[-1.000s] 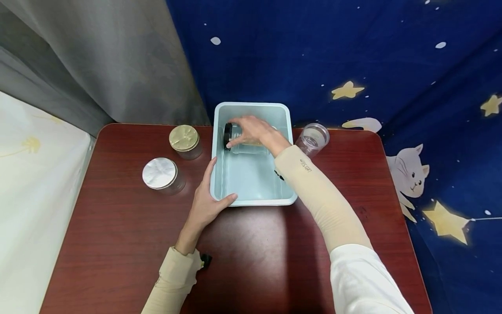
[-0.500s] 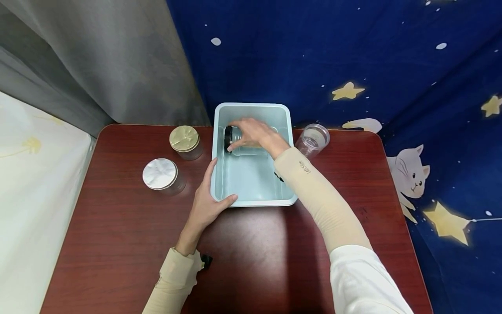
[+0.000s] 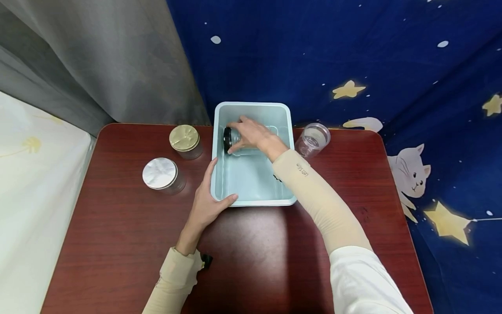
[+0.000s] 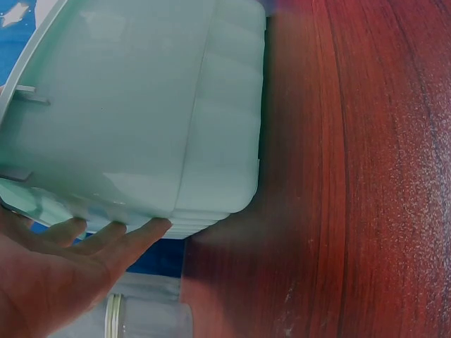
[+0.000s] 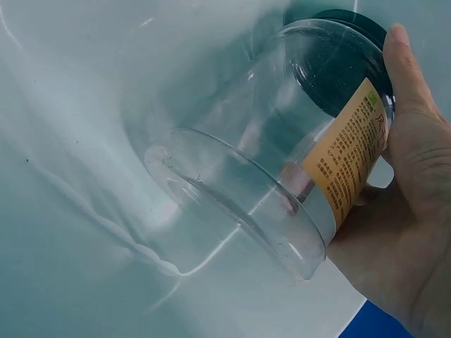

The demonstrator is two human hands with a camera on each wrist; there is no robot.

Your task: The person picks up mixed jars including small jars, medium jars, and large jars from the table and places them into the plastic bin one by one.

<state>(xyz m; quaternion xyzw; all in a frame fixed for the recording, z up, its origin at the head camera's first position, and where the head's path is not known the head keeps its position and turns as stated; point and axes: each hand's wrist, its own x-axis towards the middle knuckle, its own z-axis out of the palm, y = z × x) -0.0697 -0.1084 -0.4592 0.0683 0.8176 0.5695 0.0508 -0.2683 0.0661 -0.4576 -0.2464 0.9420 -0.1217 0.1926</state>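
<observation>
A clear plastic jar (image 5: 232,134) with a black lid (image 3: 227,140) and a tan printed label (image 5: 349,151) lies on its side in a pale blue bin (image 3: 255,203). My right hand (image 3: 255,133) reaches in over the jar and grips it, thumb and fingers on either side near the lid. Much of the jar is hidden under that hand in the head view. At the bin's near left corner, my left hand (image 3: 205,203) rests against the outside, its fingers (image 4: 134,243) straight along the wall.
Left of the bin stand a jar with a gold lid (image 3: 184,137) and a jar with a silver lid (image 3: 159,173). A clear jar (image 3: 312,139) stands close to the bin's right side. Curtains back the brown table (image 3: 117,244).
My right hand has turned slightly over the jar, and less of the jar's body shows beneath it. The left hand and the bin have stayed in place.
</observation>
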